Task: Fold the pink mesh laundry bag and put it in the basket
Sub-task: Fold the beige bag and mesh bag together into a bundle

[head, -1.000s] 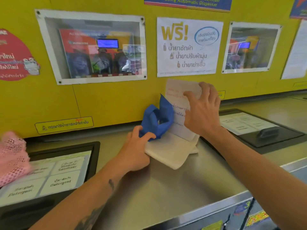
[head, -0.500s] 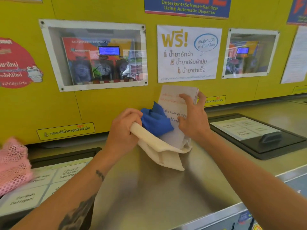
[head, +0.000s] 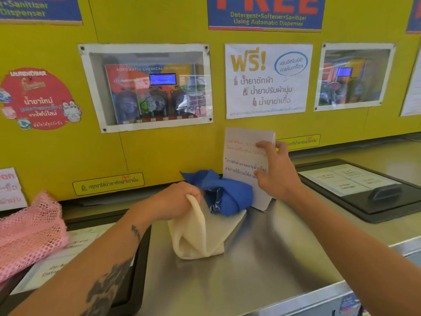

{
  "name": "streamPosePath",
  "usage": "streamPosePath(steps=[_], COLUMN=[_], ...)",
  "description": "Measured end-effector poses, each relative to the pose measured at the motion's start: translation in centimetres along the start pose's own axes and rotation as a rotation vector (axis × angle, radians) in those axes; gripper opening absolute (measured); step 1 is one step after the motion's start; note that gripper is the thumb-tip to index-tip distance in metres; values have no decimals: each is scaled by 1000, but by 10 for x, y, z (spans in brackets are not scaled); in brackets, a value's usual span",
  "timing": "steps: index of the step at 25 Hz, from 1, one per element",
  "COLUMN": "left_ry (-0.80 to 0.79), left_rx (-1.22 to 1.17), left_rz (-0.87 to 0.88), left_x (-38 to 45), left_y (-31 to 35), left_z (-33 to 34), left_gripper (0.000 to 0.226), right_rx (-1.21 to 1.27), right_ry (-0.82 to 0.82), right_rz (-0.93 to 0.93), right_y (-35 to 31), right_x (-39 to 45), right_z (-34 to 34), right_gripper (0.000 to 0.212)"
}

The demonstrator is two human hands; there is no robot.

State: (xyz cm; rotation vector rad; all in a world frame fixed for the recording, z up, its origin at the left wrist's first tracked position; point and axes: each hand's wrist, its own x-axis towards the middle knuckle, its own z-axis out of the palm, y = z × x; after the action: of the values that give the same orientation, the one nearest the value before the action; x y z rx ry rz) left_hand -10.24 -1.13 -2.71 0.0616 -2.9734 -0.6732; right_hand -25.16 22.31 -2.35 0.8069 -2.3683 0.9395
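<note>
Raised since before, the cream cloth (head: 196,236) is bunched in the curled fingers (head: 193,193) of your left hand (head: 175,200); your right hand (head: 279,174) pinches the white card (head: 241,153).

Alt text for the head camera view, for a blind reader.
The left hand grips a cream cloth beside a blue cloth on a steel counter; the right hand holds a paper sign upright. A pink mesh bag lies far left.

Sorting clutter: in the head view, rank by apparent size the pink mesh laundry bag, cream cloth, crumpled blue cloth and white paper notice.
1. Pink mesh laundry bag, though nearer and cropped.
2. Cream cloth and white paper notice: alike, unranked.
3. Crumpled blue cloth.
</note>
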Motion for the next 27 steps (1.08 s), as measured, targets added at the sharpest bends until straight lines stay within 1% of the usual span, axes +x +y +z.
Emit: streamPosePath(steps=[1, 3, 4, 5, 6, 7, 8, 9, 10, 11, 12, 13, 14, 15, 16, 17, 18, 19, 20, 21, 22, 23, 24, 25, 26, 27], left_ry=[25, 124, 176, 223, 262, 294, 337, 398, 490, 609, 733, 860, 999, 1104, 1153, 1143, 1092, 1015, 937, 882, 853, 850, 854, 865, 875, 864], left_rx=[-17, -105, -138, -145, -138, -130, -116, -96, -63, -26, -8, -13, -33, -67, -113, -153, -165, -177, -205, -244, -314, -413, -535, -655, -741, -772], left_rz=[-6, -9, 2, 33, 71, 122, 176, 245, 314, 372, 412, 440, 432, 389, 302, 165, -11, -185, -327, -424, -477, -506, -519, -520, -509, -495], left_x=[-1, -7, -9, -12, -15, -17, -20, -24, -29, -36, -44, -52, -59, -67, -73, -75, -81, -84, -88, -95, -102, -110, -120, -128, -137, -145], left_y=[-3, -1, 0, 1, -1, -2, -3, -3, -1, 2, 6, 6, 4, -1, -6, -11, -17, -22, -27, -31, -34, -38, -41, -47, -54, -59], left_z=[4, 5, 4, 0, -5, -10, -16, -22, -29, -38, -49, -59, -69, -78, -85, -88, -90, -87, -83, -80, -79, -80, -84, -90, -98, -107], left_gripper=[24, 27, 31, 39, 46, 51, 53, 50, 44, 40, 32, 16, 10, 9, 11, 17, 21, 21, 20, 19, 18, 17, 16, 15, 14, 16], right_rx=[-46, -173, -206, -184, -105, -7, 35, -19, -123, -216, -286, -332, -359, -368, -343, -282, -175, -37, 86, 122, 67, -28, -95, -103, -25, 114], right_ry=[21, 184, 288, 314, 222, 23, -225, -433, -578, -662, -703, -715, -715, -707, -677, -640, -635, -689, -812, -942, -1008, -986, -909, -848, -831, -837], right_rz=[-22, -96, -179, -290, -386, -448, -460, -437, -385, -309, -228, -178, -157, -158, -167, -179, -203, -215, -216, -245, -312, -388, -415, -405, -372, -344], right_y=[-2, -11, -18, -28, -40, -49, -55, -56, -56, -54, -51, -48, -45, -46, -49, -54, -65, -81, -98, -119, -135, -148, -156, -165, -177, -190], right_x=[-3, -10, -15, -20, -26, -32, -35, -36, -35, -34, -32, -30, -27, -24, -21, -19, -18, -19, -24, -31, -40, -48, -52, -55, -55, -55], right_z=[-2, -11, -16, -18, -16, -8, 4, 21, 35, 46, 52, 56, 57, 58, 57, 52, 50, 46, 43, 44, 50, 58, 71, 75, 80, 81], right_gripper=[67, 60, 56, 51, 47, 44, 43, 41, 38, 35, 33, 32, 31, 30, 27, 28, 40, 57, 76, 95, 108, 114, 113, 110, 107, 100])
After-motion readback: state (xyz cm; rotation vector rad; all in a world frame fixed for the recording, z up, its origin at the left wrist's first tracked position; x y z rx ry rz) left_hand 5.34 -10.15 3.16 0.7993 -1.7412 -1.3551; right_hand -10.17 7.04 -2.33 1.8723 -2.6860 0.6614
